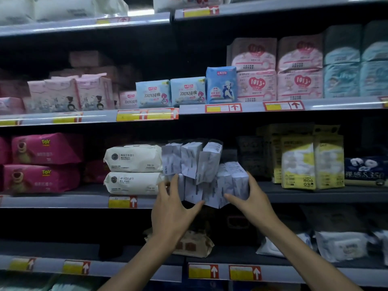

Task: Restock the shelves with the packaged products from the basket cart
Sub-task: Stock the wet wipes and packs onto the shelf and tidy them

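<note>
The white packs (228, 181) with grey print stand in two rows, one upon the other, at the shelf (315, 195) front edge; the three upper packs (192, 159) lean.

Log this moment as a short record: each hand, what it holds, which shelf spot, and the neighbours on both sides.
left hand: grips the left end of a row of white packets
right hand: grips the row's right end
spot: front edge of the shelf; resting or lifted, cannot tell
above the row: upper packets, leaning
left neighbour: two cream wipe packs, stacked
right neighbour: yellow packs, apart from the row
</note>
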Available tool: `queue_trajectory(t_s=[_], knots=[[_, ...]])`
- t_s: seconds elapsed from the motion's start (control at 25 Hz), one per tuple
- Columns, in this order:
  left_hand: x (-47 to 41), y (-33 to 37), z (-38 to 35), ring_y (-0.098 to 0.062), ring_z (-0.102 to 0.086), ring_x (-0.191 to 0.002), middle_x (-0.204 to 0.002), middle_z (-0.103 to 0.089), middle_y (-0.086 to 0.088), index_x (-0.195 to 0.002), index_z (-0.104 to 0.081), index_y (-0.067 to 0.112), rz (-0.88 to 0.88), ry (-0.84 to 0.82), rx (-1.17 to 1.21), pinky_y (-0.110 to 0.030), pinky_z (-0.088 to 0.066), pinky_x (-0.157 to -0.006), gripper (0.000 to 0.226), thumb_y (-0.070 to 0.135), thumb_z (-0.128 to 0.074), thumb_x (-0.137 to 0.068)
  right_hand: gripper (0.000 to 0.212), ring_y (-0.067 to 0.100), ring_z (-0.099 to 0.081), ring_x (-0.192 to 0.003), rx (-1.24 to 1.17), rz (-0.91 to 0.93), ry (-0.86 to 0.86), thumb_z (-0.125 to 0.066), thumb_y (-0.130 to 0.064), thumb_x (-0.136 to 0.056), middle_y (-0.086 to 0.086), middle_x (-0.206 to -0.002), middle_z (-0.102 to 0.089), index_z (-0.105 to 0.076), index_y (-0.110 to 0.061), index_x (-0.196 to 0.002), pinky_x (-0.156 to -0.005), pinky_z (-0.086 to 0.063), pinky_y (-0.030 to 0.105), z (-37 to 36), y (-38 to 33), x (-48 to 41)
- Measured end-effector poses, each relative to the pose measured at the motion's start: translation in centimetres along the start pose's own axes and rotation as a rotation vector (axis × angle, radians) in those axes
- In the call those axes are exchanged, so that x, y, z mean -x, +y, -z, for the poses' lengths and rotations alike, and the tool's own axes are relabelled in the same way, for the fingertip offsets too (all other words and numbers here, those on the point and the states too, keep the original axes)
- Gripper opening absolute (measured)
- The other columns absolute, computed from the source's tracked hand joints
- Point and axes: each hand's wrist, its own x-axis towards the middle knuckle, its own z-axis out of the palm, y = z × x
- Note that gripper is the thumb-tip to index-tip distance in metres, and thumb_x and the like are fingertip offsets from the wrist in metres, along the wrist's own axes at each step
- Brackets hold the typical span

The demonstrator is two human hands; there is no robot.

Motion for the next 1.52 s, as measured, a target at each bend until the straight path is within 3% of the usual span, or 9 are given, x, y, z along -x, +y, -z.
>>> queue_trajectory(t_s=[0.16, 0.36, 0.72, 0.84, 0.92, 1.04, 1.16, 1.36, 1.52], knots=[[-0.5, 0.5, -1.3, -0.03, -0.061, -0.12, -0.146, -0.038, -0.006, -0.157, -0.033, 0.026, 0.002, 0.089, -0.058, -0.041, -0.06, -0.081, 0.105, 0.081, -0.067, -0.075, 0.078, 0.01, -0.063, -0.115, 0.088, -0.004, 0.089, -0.08, -0.042, -0.086, -0.013, -0.129, -0.065, -0.038, -0.032, -0.152, -0.095, -0.054, 0.036, -1.8, 0.1, -1.1], [-1.9, 1.0, -1.9, -0.033, -0.061, -0.121, -0.148, -0.04, -0.009, -0.154, -0.038, 0.022, 0.041, 0.104, -0.097, -0.043, -0.055, -0.083, 0.098, 0.078, -0.067, -0.079, 0.068, 0.032, -0.065, -0.113, 0.282, -0.041, 0.146, -0.073, -0.048, -0.09, 0.005, -0.125, -0.066, -0.043, -0.015, -0.141, -0.079, -0.051, 0.037, -3.7, -0.6, -2.7], [-1.5, -0.9, 1.0, -0.019, -0.061, -0.124, -0.146, -0.054, 0.01, -0.152, -0.046, 0.036, -0.043, 0.058, -0.013, -0.038, -0.058, -0.09, 0.081, 0.078, -0.057, -0.085, 0.098, 0.029, -0.048, -0.136, 0.189, -0.119, 0.129, -0.079, -0.049, -0.079, 0.009, -0.149, -0.046, -0.028, -0.018, -0.157, -0.102, -0.05, 0.045, -2.9, -1.5, -2.3], [-1.8, -1.2, 2.5, -0.015, -0.064, -0.11, -0.125, -0.061, 0.013, -0.134, -0.056, 0.036, -0.018, 0.048, 0.059, -0.038, -0.058, -0.083, 0.059, 0.071, -0.063, -0.086, 0.106, 0.032, -0.026, -0.15, 0.319, -0.114, 0.173, -0.074, -0.043, -0.088, 0.011, -0.163, -0.024, -0.007, -0.016, -0.165, -0.115, -0.039, 0.045, -2.9, -2.7, -1.4], [-2.4, -0.9, 3.4, -0.015, -0.063, -0.1, -0.111, -0.058, 0.013, -0.115, -0.054, 0.034, 0.019, 0.099, 0.113, -0.038, -0.057, -0.075, 0.045, 0.067, -0.065, -0.087, 0.096, 0.025, -0.017, -0.154, 0.348, 0.01, 0.252, -0.069, -0.038, -0.093, 0.006, -0.167, -0.02, -0.01, -0.016, -0.165, -0.12, -0.031, 0.041, -2.9, -4.4, -0.6], [-4.1, 0.0, 4.7, -0.018, -0.061, -0.102, -0.12, -0.053, 0.006, -0.127, -0.048, 0.028, 0.053, 0.209, 0.182, -0.037, -0.053, -0.071, 0.056, 0.062, -0.069, -0.088, 0.09, 0.019, -0.027, -0.151, 0.198, 0.165, 0.265, -0.068, -0.051, -0.092, -0.001, -0.165, -0.028, -0.02, -0.023, -0.164, -0.117, -0.034, 0.038, -3.4, -7.8, -0.7], [-6.4, 0.7, 5.1, -0.02, -0.061, -0.117, -0.14, -0.052, 0.003, -0.148, -0.042, 0.025, 0.077, 0.189, 0.223, -0.04, -0.056, -0.083, 0.071, 0.057, -0.069, -0.09, 0.106, 0.021, -0.042, -0.145, 0.119, 0.076, 0.146, -0.075, -0.065, -0.079, -0.002, -0.161, -0.038, -0.022, -0.025, -0.162, -0.112, -0.043, 0.037, -4.6, -10.2, -2.7], [-8.2, 1.3, 5.0, -0.022, -0.066, -0.099, -0.109, -0.069, 0.004, -0.12, -0.06, 0.023, 0.08, 0.166, 0.361, -0.038, -0.052, -0.076, 0.035, 0.041, -0.07, -0.092, 0.092, 0.023, -0.064, -0.121, 0.119, 0.003, 0.079, -0.072, -0.058, -0.068, -0.003, -0.131, -0.066, -0.044, -0.029, -0.151, -0.092, -0.059, 0.043, -6.2, -10.7, -5.2], [-7.2, 1.4, 4.6, -0.024, -0.063, -0.091, -0.103, -0.064, 0.002, -0.109, -0.061, 0.02, 0.098, 0.261, 0.267, -0.035, -0.041, -0.07, 0.023, 0.034, -0.071, -0.094, 0.084, 0.023, -0.059, -0.126, 0.184, 0.067, 0.019, -0.072, -0.043, -0.083, -0.002, -0.136, -0.063, -0.036, -0.026, -0.158, -0.102, -0.053, 0.043, -6.1, -11.3, -5.5]])
